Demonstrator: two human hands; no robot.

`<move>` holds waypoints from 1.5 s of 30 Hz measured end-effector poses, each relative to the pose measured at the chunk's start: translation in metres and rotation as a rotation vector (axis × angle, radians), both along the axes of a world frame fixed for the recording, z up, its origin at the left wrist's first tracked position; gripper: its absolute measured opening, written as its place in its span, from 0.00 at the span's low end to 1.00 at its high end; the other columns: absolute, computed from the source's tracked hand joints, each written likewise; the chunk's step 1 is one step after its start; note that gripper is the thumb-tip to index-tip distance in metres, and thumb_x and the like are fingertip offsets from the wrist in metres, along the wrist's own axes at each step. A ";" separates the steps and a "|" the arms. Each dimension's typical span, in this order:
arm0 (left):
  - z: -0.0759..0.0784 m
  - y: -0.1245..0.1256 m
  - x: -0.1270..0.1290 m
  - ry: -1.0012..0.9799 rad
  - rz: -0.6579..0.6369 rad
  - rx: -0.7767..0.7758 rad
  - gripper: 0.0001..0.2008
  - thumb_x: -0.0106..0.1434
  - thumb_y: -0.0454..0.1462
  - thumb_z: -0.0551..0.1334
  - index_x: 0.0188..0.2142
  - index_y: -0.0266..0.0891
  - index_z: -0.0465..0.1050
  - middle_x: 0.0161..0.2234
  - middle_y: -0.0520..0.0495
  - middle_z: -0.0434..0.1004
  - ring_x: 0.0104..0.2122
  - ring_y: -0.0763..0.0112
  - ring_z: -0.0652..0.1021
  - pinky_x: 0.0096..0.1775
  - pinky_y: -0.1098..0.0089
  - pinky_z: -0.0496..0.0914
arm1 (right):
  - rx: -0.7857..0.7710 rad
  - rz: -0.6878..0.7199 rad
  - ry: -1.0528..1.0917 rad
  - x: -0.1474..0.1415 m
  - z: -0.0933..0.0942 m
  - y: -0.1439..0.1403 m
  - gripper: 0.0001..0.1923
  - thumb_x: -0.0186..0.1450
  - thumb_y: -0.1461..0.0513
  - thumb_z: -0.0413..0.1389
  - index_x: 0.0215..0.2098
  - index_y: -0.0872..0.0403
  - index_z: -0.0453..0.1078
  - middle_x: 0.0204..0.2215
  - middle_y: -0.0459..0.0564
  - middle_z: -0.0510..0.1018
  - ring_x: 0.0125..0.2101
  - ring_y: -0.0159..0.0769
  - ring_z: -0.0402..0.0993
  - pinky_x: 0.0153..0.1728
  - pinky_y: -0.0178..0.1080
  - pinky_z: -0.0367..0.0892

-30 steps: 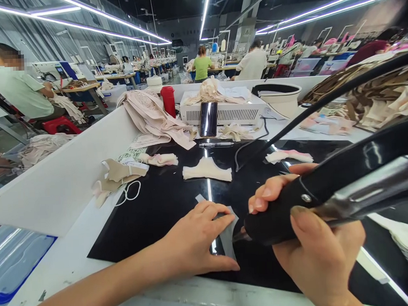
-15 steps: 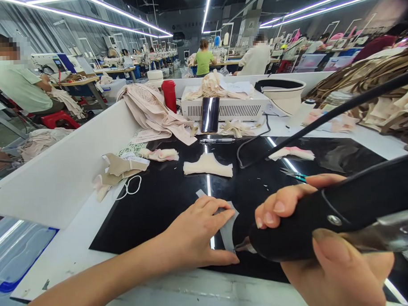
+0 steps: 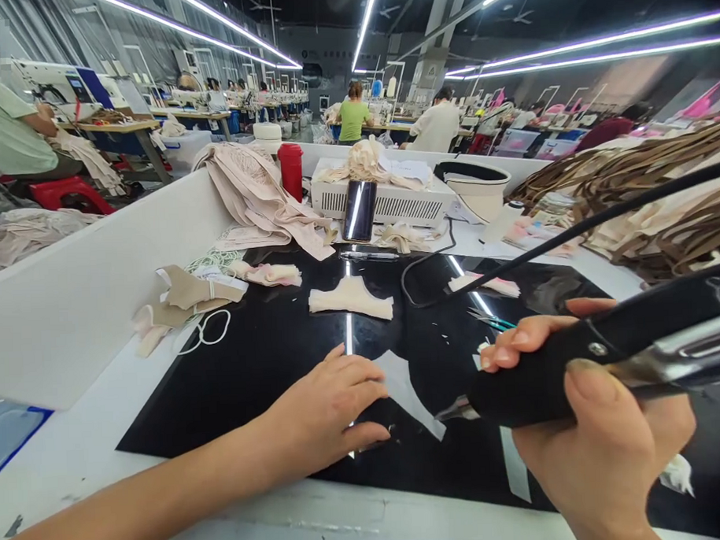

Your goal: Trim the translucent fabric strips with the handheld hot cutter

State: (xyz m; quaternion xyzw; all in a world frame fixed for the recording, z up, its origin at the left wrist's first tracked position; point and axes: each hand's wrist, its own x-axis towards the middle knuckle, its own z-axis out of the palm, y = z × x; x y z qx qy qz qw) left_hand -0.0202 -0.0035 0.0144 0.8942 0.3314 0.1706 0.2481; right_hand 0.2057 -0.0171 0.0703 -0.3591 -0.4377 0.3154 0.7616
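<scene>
My right hand is wrapped around a black corded hand tool with a pointed metal tip and a silver lever along its side. Its tip lies at the right edge of a thin, greyish translucent piece on the black board; I cannot tell whether they touch. My left hand rests over the board at the piece's left side, fingers stretched and thumb apart, with fingertips by its edge. A narrow translucent strip lies partly behind my right hand. Beyond is a stack of cream shaped fabric pieces.
The tool's black cord crosses the right side. Small scissors lie near my right fingers. Farther back are a pen, a phone, a red cup and beige fabric. A white partition bounds the left.
My left hand has loosened from the translucent piece and slid left, exposing more of it. The tool's tip has moved right, away from my left thumb. The camera view has shifted too.
</scene>
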 end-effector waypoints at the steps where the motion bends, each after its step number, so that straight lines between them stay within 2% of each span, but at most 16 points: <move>1: 0.000 -0.001 0.000 0.002 -0.008 0.009 0.15 0.72 0.40 0.72 0.55 0.39 0.78 0.60 0.40 0.79 0.63 0.52 0.77 0.73 0.37 0.56 | -0.008 -0.022 0.002 0.004 0.000 0.002 0.24 0.54 0.54 0.77 0.46 0.47 0.77 0.28 0.42 0.79 0.26 0.38 0.73 0.28 0.42 0.75; 7: -0.001 -0.009 0.002 -0.095 -0.109 0.046 0.10 0.78 0.40 0.64 0.51 0.39 0.81 0.53 0.44 0.84 0.56 0.60 0.82 0.74 0.45 0.58 | -0.001 -0.083 -0.006 0.012 0.004 0.013 0.19 0.56 0.60 0.72 0.45 0.46 0.77 0.28 0.41 0.80 0.27 0.37 0.74 0.30 0.41 0.74; 10: -0.001 -0.009 0.001 -0.133 -0.131 0.067 0.10 0.79 0.38 0.61 0.53 0.39 0.80 0.51 0.45 0.85 0.52 0.64 0.83 0.73 0.51 0.61 | 0.012 -0.048 0.007 0.005 0.007 0.012 0.18 0.58 0.60 0.72 0.45 0.46 0.77 0.29 0.40 0.80 0.27 0.36 0.74 0.30 0.40 0.74; 13: -0.001 -0.005 0.000 -0.146 -0.128 0.094 0.11 0.79 0.37 0.60 0.56 0.39 0.78 0.54 0.43 0.83 0.55 0.63 0.82 0.72 0.53 0.63 | 0.047 0.029 0.017 -0.007 0.009 0.008 0.21 0.58 0.57 0.74 0.47 0.47 0.77 0.29 0.40 0.80 0.26 0.35 0.74 0.29 0.39 0.74; 16: -0.002 0.000 0.000 -0.127 -0.126 0.129 0.13 0.79 0.37 0.60 0.58 0.39 0.77 0.59 0.40 0.81 0.59 0.60 0.80 0.70 0.52 0.65 | 0.090 0.108 0.007 -0.018 0.005 0.005 0.22 0.60 0.55 0.75 0.49 0.47 0.77 0.30 0.40 0.80 0.26 0.35 0.76 0.29 0.38 0.75; 22: -0.006 0.001 -0.001 -0.053 -0.167 0.154 0.14 0.77 0.36 0.64 0.59 0.38 0.77 0.58 0.41 0.82 0.61 0.56 0.79 0.68 0.51 0.67 | 0.092 0.186 -0.059 -0.023 -0.007 0.002 0.18 0.66 0.55 0.71 0.52 0.45 0.76 0.33 0.41 0.80 0.30 0.35 0.78 0.33 0.39 0.77; 29: -0.007 0.000 -0.002 -0.037 -0.158 0.118 0.13 0.77 0.37 0.63 0.59 0.40 0.78 0.60 0.40 0.81 0.62 0.54 0.79 0.70 0.47 0.65 | 0.078 0.165 -0.081 -0.019 -0.006 -0.001 0.21 0.65 0.54 0.72 0.53 0.45 0.75 0.33 0.41 0.79 0.30 0.36 0.76 0.32 0.40 0.77; 33: -0.004 0.000 -0.002 -0.035 -0.154 0.098 0.13 0.77 0.36 0.63 0.59 0.39 0.78 0.60 0.40 0.81 0.61 0.53 0.79 0.69 0.46 0.65 | 0.075 0.170 -0.088 -0.019 -0.006 -0.003 0.19 0.66 0.54 0.71 0.53 0.45 0.75 0.33 0.41 0.79 0.30 0.35 0.77 0.32 0.40 0.77; 38: -0.002 0.002 -0.004 -0.060 -0.142 0.090 0.13 0.79 0.36 0.60 0.57 0.39 0.79 0.56 0.41 0.83 0.57 0.58 0.81 0.70 0.49 0.65 | 0.060 0.175 -0.131 -0.016 -0.008 -0.001 0.17 0.68 0.55 0.70 0.54 0.44 0.74 0.34 0.42 0.79 0.30 0.35 0.77 0.31 0.40 0.76; 41: 0.000 0.004 -0.005 -0.056 -0.142 0.085 0.13 0.78 0.36 0.61 0.58 0.40 0.79 0.60 0.40 0.81 0.61 0.56 0.78 0.72 0.46 0.60 | 0.062 0.139 -0.134 -0.015 -0.009 0.004 0.19 0.67 0.54 0.71 0.53 0.45 0.75 0.33 0.42 0.79 0.29 0.36 0.76 0.31 0.41 0.75; 45: 0.003 0.005 -0.005 -0.019 -0.166 -0.026 0.18 0.73 0.38 0.68 0.61 0.43 0.77 0.65 0.42 0.78 0.67 0.51 0.73 0.74 0.40 0.54 | 0.052 0.121 -0.078 -0.017 -0.005 0.005 0.20 0.65 0.53 0.72 0.52 0.45 0.75 0.33 0.41 0.79 0.30 0.36 0.76 0.32 0.40 0.75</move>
